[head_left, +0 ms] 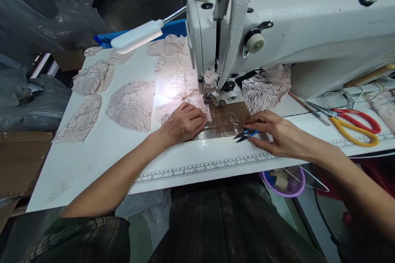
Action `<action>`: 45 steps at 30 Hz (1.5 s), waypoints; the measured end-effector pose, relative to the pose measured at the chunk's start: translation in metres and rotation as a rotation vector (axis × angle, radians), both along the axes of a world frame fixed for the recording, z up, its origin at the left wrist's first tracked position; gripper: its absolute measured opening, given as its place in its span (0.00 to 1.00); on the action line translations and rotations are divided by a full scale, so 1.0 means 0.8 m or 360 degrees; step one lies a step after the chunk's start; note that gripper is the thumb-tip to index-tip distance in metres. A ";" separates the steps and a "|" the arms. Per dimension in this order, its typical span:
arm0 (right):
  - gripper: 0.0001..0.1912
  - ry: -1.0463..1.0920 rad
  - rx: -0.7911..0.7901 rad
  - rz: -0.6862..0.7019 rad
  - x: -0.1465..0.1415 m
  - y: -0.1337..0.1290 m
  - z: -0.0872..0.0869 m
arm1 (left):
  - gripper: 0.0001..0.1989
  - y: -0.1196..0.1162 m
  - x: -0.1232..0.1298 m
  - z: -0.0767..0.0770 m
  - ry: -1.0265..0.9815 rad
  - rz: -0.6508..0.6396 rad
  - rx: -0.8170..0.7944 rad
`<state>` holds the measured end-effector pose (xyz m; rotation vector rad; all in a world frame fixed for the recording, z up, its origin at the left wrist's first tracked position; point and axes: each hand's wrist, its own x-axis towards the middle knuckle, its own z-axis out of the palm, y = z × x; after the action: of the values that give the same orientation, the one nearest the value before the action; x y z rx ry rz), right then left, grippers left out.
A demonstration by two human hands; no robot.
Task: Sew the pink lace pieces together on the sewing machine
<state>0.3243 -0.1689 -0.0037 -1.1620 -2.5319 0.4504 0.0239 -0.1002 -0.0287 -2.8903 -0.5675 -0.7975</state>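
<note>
At the needle area of a white sewing machine (277,16), my left hand (185,121) presses down on pale pink lace (175,88) with its fingers together. The lace runs back from the machine's foot across the table. My right hand (274,133) has its fingers closed around small blue thread snips (247,134), whose dark blades point left over the brown taped plate (226,119). Another lace piece (262,90) lies under the machine arm, just behind my right hand. Flat lace pieces (132,104) rest left of my left hand.
A lit lamp (137,37) hangs over the lace. Red and yellow handled scissors (354,125) lie at the right. A printed ruler (210,167) runs along the table's front edge. Below it, a purple basket (285,191) holds scraps. Cardboard boxes (23,164) stand at the left.
</note>
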 end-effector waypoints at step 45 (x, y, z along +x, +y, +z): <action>0.17 0.0247 -0.0120 0.0113 -0.076 0.092 -0.012 | 0.06 -0.004 0.002 -0.001 -0.0022 0.0095 -0.0111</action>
<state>0.2636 -0.0955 -0.0130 -1.0226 -2.4465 0.6332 0.0255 -0.1032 -0.0294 -2.9171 -0.6936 -0.8062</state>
